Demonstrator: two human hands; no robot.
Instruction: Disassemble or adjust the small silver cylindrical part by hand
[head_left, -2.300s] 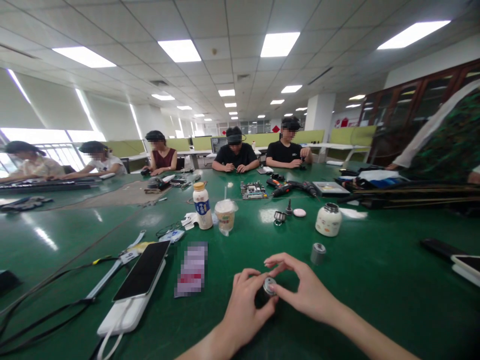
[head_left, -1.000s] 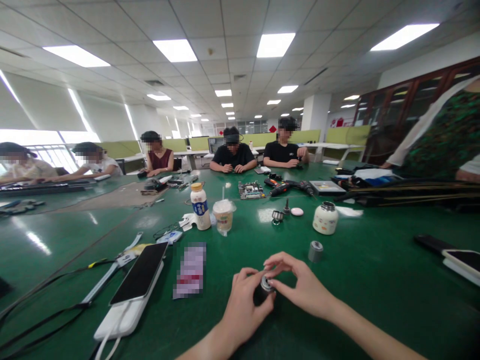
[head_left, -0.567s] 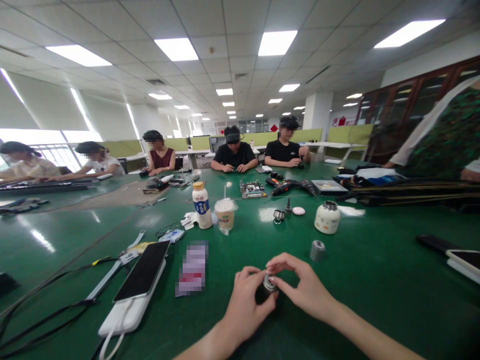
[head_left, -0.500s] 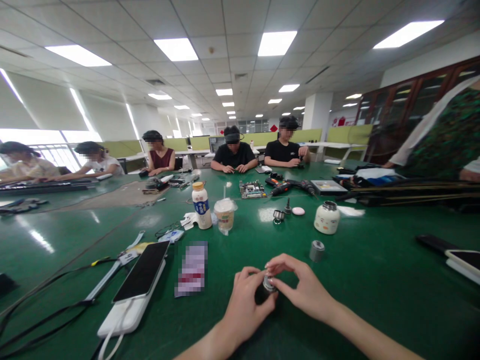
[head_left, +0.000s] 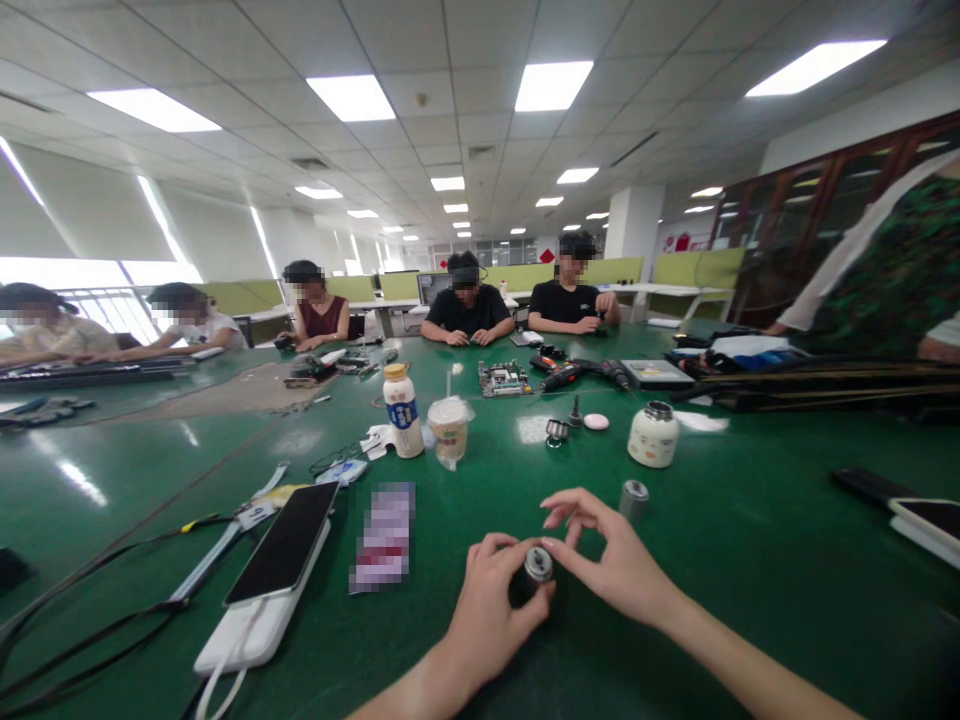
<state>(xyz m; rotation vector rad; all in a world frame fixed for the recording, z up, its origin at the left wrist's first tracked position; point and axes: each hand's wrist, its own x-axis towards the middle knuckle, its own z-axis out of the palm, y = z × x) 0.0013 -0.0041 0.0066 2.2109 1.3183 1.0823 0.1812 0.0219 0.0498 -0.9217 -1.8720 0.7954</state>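
Observation:
My left hand curls its thumb and fingers around a small metal cylinder standing on the green table. Its round top, with a dark centre, faces up; its lower part is mostly hidden by the hand. To the right, my right hand is open, fingers raised and apart, with the thumb tip close to the cylinder's rim. Whether the thumb touches it I cannot tell. Just beyond the right hand stands a second similar metal cylinder, partly covered by that hand.
Farther back are a cream flask, a drink cup, a milk bottle, a circuit board and power drills. Left lie a phone, a white power bank and a purple packet. Several people sit across the table.
The right hand's fingers have lifted off the cylinder's top and spread, moving slightly up and to the right. The cylinder's top now shows fully. The left hand keeps its hold.

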